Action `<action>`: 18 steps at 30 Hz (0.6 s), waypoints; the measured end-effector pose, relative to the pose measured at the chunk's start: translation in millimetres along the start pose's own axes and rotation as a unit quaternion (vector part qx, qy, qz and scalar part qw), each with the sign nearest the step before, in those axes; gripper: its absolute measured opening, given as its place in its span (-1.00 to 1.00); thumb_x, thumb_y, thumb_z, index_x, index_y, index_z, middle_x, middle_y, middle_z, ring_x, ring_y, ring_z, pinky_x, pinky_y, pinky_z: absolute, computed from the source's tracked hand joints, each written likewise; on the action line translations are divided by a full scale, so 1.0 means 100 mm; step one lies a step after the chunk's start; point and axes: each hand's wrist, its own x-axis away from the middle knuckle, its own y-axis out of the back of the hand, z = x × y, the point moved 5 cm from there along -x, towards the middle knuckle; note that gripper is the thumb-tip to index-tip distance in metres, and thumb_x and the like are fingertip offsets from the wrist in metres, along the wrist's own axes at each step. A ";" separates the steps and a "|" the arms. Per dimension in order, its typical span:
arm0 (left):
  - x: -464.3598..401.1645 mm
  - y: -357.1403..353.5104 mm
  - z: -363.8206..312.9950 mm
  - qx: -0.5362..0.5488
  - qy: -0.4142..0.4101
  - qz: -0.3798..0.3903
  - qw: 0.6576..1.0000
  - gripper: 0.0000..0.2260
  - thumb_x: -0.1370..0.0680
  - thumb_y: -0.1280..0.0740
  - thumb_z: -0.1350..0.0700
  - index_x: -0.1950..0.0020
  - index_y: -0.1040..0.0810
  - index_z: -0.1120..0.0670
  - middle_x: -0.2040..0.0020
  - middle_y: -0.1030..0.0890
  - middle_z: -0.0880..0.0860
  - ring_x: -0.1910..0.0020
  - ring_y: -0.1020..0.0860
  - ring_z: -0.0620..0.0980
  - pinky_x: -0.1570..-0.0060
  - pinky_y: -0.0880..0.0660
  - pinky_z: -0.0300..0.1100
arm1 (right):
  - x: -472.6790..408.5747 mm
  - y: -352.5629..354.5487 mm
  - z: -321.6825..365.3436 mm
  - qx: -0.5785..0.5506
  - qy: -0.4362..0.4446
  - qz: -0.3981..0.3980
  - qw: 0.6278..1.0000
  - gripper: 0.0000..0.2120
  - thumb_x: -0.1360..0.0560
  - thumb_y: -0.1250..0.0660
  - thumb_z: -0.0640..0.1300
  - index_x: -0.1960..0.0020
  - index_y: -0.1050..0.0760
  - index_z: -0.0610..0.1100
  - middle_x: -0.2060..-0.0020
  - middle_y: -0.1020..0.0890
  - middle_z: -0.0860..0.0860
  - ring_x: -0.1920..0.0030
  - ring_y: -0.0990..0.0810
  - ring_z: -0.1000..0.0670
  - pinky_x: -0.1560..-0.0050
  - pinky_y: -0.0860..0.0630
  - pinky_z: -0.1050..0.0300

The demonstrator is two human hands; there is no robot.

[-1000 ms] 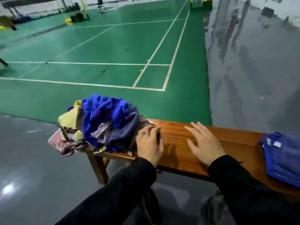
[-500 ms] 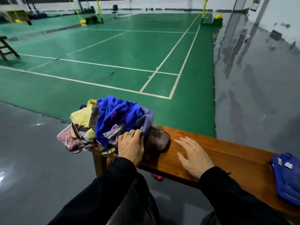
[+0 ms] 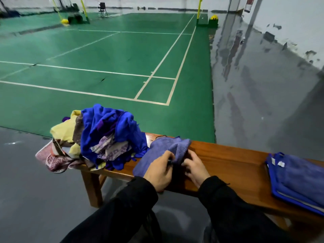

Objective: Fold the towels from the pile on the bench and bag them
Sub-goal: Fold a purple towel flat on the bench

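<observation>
Both hands, left hand and right hand, grip a purple towel on the tabletop. The blue bag runs off frame, its contents unclear.

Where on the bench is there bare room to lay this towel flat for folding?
Bare wood runs between the hands, left and right, holding the purple towel, and the blue bag. The bench's left end is crowded by the pile, which overhangs its edge.
</observation>
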 end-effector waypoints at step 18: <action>0.09 -0.40 0.69 -0.268 0.134 0.165 0.940 -0.35 -0.58 -0.16 -0.26 -0.61 -0.03 -0.13 -0.61 -0.16 0.03 -0.53 -0.22 0.09 -0.50 -0.16 0.13 | 0.33 0.84 0.76 -0.384 0.106 -0.149 0.905 -0.80 -0.49 -0.13 -0.18 0.28 -0.43 -0.12 0.39 -0.53 -0.04 0.34 -0.53 -0.06 0.23 -0.46 0.12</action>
